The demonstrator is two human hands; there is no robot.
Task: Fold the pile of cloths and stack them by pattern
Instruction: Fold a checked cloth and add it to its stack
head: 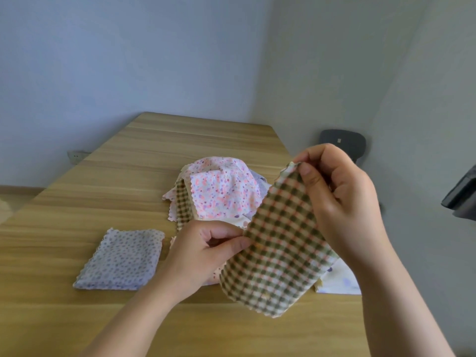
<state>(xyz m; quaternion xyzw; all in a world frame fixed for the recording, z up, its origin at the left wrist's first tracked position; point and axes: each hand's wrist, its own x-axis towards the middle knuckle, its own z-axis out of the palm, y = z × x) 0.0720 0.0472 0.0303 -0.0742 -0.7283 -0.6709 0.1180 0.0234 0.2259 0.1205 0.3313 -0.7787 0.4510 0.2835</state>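
While it hangs, place: check cloth [280,243] is held clear of the bench [103,176], in front of the pile [221,191], close to the person.
Right grip: right hand [342,199] pinches the top corner, thumb on the near face.
Left grip: left hand [203,253] pinches the left edge about halfway down.
Axis: a long strip running from the right hand down and toward the person, with the lower end free below both hands.
Nearer hand: the left is closer to that free end, so I'd guess it brings the bottom up.
Look: green and cream checks with thin red lines; wavy cut edge; soft, seemingly doubled lengthwise.
Stack: dotted cloth [121,258] lies folded flat on the bench, left of the left hand.
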